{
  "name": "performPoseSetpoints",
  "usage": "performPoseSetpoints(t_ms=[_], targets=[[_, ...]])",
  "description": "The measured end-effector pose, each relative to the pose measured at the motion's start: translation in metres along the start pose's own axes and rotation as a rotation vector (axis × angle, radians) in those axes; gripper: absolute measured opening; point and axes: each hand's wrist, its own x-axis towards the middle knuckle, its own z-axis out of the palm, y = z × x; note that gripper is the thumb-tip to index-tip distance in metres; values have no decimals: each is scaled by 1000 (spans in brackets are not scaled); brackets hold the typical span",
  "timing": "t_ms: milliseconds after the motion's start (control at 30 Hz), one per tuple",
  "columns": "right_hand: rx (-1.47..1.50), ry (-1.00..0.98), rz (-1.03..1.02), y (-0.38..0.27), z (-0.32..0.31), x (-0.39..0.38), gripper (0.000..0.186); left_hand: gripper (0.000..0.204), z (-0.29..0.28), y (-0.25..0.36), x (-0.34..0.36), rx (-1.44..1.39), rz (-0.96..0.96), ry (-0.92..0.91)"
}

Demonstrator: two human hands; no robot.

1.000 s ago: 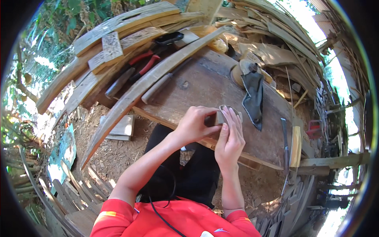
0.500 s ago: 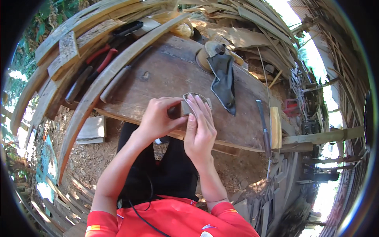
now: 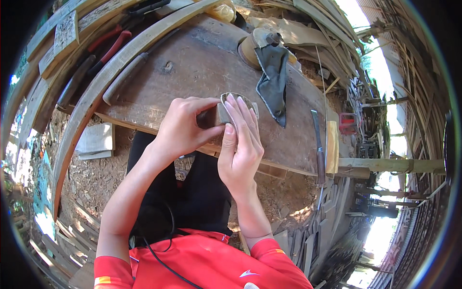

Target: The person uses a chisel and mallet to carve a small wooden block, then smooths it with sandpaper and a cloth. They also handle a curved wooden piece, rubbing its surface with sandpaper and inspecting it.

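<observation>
Over the front part of a wooden workbench (image 3: 187,62), both my hands meet around a small wooden block (image 3: 208,118). My left hand (image 3: 179,124) grips the block from the left, thumb below and fingers above. My right hand (image 3: 243,147) lies along its right side, fingers together and pressing a thin, greyish curved sheet (image 3: 224,99) against it. The sheet looks like sandpaper; most of it is hidden under those fingers. The block's right end is partly covered too.
A round wooden piece (image 3: 248,50) with a dark cloth (image 3: 273,82) stands at the back of the bench. A chisel (image 3: 318,149) and a pale wood strip (image 3: 332,147) lie at the right. At left are a long curved slat (image 3: 101,84), a dark-handled tool (image 3: 125,79) and red-handled pliers (image 3: 117,45).
The whole view has shifted slightly, the bench and tools sliding up and left in the picture. Both hands keep the same hold, with little visible change between them.
</observation>
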Motion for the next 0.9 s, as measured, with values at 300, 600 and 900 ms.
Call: performPoseSetpoints(t_ms=[300,600,900], targets=[[36,0,53,7,-3,9,33,50,2,2,0,50,-22,15],[38,-32,181,8,-11,11,37,49,1,-2,-2,92,-16,-10],[-45,-46,87,15,-15,5,38,54,5,1,-3,63,-20,13]])
